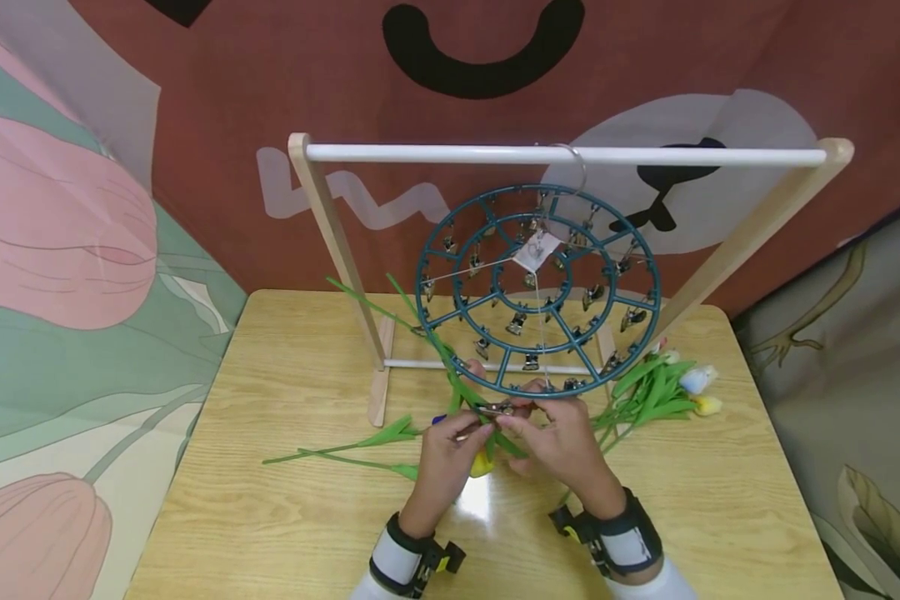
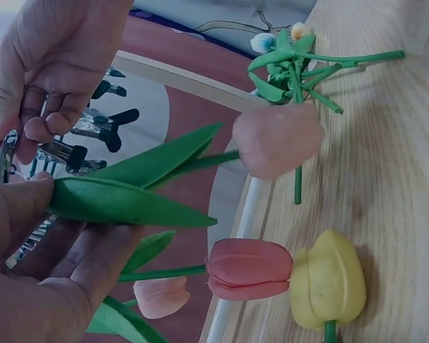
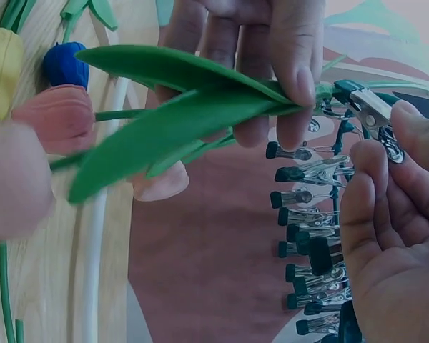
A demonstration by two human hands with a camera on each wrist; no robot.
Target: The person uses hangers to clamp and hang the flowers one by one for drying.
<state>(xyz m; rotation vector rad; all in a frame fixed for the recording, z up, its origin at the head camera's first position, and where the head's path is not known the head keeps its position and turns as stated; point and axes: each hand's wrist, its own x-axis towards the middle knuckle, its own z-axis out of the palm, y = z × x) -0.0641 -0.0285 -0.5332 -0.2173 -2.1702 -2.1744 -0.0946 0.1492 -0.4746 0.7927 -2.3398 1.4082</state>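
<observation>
Left hand [image 1: 450,454] pinches the tulip stem [image 3: 200,107] by its leaves, long axis pointing right into the clip [image 3: 368,107] on the round hanger's [image 1: 537,287] near rim. Right hand [image 1: 562,442] is nearer and squeezes that clip; both grips stay narrow above the surface [image 1: 270,500].

A blurred pink tulip [image 3: 14,179] fills the right wrist view's left edge. The hands hide the clip [image 1: 498,408] in the head view. The table [image 1: 270,517] is cut off below.
</observation>
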